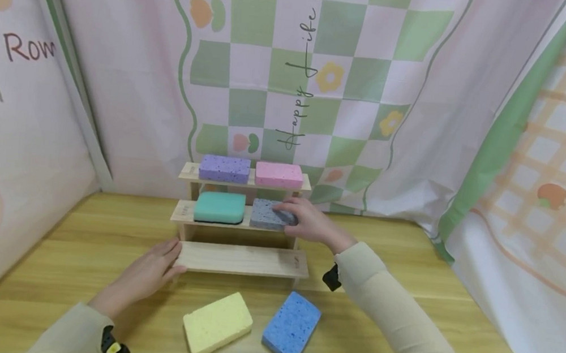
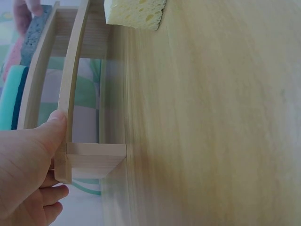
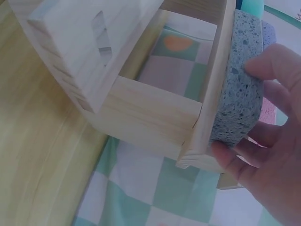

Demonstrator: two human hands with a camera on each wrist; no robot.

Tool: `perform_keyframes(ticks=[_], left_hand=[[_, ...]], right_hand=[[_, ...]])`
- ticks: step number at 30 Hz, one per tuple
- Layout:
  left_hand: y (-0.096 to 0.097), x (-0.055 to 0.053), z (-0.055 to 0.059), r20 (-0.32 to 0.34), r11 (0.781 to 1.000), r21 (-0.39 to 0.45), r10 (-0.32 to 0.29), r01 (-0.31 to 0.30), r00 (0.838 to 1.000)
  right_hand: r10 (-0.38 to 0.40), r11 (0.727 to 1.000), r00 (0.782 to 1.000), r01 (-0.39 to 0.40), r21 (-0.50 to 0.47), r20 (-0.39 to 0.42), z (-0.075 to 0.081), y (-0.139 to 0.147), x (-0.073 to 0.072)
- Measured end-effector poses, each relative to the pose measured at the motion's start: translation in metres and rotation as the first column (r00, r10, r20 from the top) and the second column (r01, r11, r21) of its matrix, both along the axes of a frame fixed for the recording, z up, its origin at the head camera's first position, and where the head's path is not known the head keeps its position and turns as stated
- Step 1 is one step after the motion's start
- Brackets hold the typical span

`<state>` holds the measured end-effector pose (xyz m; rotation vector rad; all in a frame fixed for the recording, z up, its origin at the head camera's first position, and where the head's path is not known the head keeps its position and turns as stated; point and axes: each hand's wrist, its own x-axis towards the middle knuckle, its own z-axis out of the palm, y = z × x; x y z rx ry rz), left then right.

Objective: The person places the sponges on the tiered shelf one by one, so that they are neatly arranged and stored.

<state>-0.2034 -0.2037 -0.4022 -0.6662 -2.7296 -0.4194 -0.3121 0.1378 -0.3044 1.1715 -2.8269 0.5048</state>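
A three-tier wooden rack (image 1: 241,260) stands on the table. My left hand (image 1: 151,269) holds the left end of its lowest step; in the left wrist view the thumb lies on the board's edge, with fingers curled behind. At the right of the middle step, my right hand (image 1: 306,220) grips a grey-blue sponge (image 1: 262,213), its thumb and fingers around the end in the right wrist view. Beside it on that step sits a teal sponge (image 1: 220,207) with a dark underside. The top step bears a purple sponge (image 1: 224,168) and a pink sponge (image 1: 279,174).
In front of the rack, a yellow sponge (image 1: 217,325) and a blue sponge (image 1: 291,328) lie on the wood-grain table (image 1: 379,345). Behind the rack hangs a checkered curtain (image 1: 293,75), with printed cloth on both sides.
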Motion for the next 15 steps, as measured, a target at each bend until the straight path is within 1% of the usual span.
perform_keyframes(ticks=[3,15], left_hand=[[-0.0002,0.0005,0.0004,0.0,1.0,0.004,-0.004,0.004,1.0],[0.0001,0.0,-0.0008,-0.007,1.0,0.0,-0.01,0.01,1.0]], right_hand=[[-0.004,1.0,1.0,0.004,0.012,-0.001,-0.0002,-0.0019,-0.0017],[0.019,0.999,0.998,-0.016,0.043,-0.063,-0.0025,-0.0047,-0.0071]])
